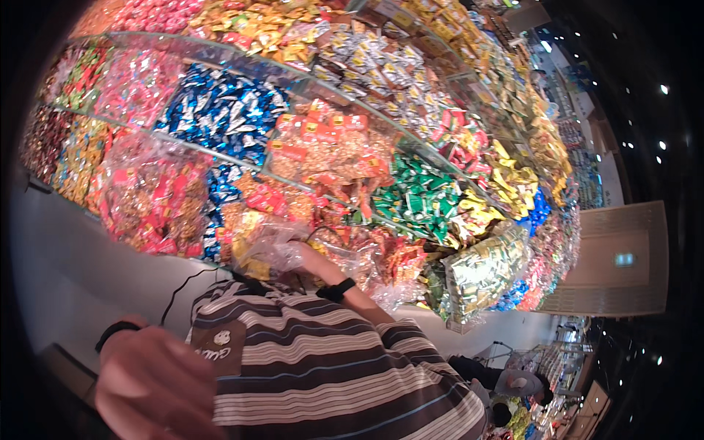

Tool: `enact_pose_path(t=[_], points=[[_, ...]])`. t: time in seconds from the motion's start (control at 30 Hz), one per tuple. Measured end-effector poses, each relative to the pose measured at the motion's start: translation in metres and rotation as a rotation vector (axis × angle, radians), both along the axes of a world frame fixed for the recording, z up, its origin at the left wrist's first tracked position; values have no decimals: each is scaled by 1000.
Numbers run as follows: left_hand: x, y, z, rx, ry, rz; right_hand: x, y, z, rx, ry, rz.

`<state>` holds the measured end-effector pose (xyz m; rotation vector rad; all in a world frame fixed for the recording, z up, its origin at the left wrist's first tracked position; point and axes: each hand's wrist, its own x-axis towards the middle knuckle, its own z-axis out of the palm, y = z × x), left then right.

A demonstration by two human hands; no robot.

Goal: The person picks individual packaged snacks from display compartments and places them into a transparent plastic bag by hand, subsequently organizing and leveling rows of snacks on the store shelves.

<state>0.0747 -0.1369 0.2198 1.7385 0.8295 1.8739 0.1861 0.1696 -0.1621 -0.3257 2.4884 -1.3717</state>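
My right hand (pixel 297 255), with a black band at its wrist, reaches to a clear plastic bag (pixel 269 242) with yellow and orange packets. Its fingers are hidden by plastic and glare, so a grip cannot be made out. Blurred and close to the camera is my left hand (pixel 157 379), at the lower left in front of a striped shirt (pixel 324 379); how its fingers are set is unclear. A large bag of red-labelled snacks (pixel 159 203) lies left of the right hand. Farther right rests a full clear bag of green and gold wrapped pieces (pixel 484 272).
Tiered bins with clear dividers (pixel 220 49) hold wrapped sweets, among them blue packets (pixel 225 110), green packets (pixel 421 195) and orange-labelled snack packs (pixel 324 137). A black cord (pixel 179 286) hangs near the shirt. Another person (pixel 517 382) is at the lower right, near a cart.
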Motion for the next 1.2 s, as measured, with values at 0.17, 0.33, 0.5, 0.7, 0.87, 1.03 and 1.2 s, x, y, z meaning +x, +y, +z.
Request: enact_pose_path(t=[0.17, 0.33, 0.5, 0.7, 0.87, 1.03, 1.2], points=[[4, 36, -7, 134, 126, 54, -1, 6, 15, -106, -236, -91], [30, 49, 15, 113, 121, 336, -4, 5, 24, -80, -193, -101], [34, 59, 9, 106, 275, 432, -11, -6, 36, -86, -253, -89], [38, 78, 1, 114, 424, 491, -26, -19, 76, 26, -255, -69], [11, 57, 3, 86, 477, 445, -7, -7, 25, -52, -161, -105], [8, 52, 3, 133, 422, 269, 0, -12, 84, 114, -237, -128], [7, 42, -13, 76, 384, 296, 18, -18, 93, 319, -1, -126]])
